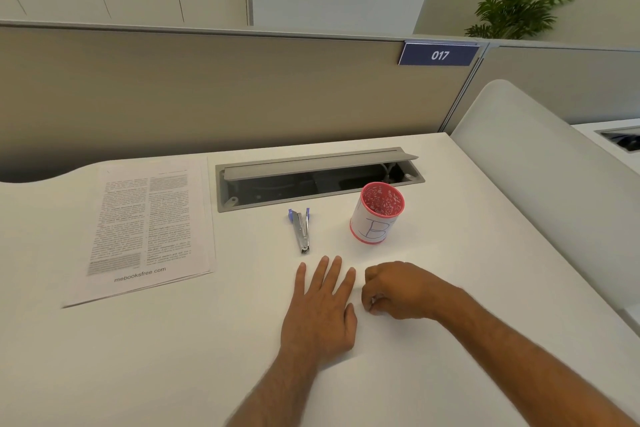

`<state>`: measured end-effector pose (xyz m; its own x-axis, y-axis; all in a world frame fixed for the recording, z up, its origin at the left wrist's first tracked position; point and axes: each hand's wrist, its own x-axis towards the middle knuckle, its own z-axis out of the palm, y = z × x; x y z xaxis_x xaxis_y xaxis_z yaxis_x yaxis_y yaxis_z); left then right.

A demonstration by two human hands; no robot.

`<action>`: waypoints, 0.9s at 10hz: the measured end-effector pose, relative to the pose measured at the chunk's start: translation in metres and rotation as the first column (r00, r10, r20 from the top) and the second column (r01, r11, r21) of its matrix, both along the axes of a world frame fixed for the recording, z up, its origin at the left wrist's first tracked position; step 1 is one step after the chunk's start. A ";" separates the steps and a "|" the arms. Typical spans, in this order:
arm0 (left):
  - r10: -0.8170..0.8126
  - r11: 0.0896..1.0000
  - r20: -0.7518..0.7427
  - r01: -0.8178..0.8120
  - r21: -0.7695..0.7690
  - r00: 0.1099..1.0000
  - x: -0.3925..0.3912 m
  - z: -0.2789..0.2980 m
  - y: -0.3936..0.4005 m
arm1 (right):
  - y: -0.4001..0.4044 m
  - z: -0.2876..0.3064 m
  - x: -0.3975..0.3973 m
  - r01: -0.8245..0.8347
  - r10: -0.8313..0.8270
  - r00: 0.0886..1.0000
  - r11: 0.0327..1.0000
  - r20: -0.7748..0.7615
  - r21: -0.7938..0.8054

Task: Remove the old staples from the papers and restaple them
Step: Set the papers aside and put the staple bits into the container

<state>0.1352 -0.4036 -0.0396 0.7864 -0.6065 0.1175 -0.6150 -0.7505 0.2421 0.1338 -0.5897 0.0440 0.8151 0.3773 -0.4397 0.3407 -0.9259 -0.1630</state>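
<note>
My printed papers [145, 229] lie flat in a stack at the desk's left; my stapler [301, 230] lies closed mid-desk, apart from them.

One wide camera sits on the person's head, looking forward and down over the white bench [173, 340] from close above. It faces the grey partition [207, 90] at the far edge, both forearms entering from below.

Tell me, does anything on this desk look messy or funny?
Mostly tidy. The grey metal cable hatch in the white desk stands propped open, and the printed paper stack lies slightly fanned, edges uneven.
</note>
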 end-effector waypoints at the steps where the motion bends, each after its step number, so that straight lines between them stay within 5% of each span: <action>1: 0.003 1.000 0.003 -0.003 0.000 1.000 0.000 0.000 0.000 | -0.001 -0.001 -0.003 0.032 -0.032 0.999 0.999 -0.010 -0.012; 7: 0.008 1.000 -0.001 -0.008 0.003 1.000 -0.001 0.000 0.000 | 0.003 -0.024 -0.030 0.278 -0.290 0.953 0.952 0.084 0.128; 9: 0.011 1.000 0.000 -0.011 -0.007 1.000 -0.001 0.001 0.000 | -0.012 -0.024 -0.037 0.384 -0.428 0.903 0.840 0.032 0.384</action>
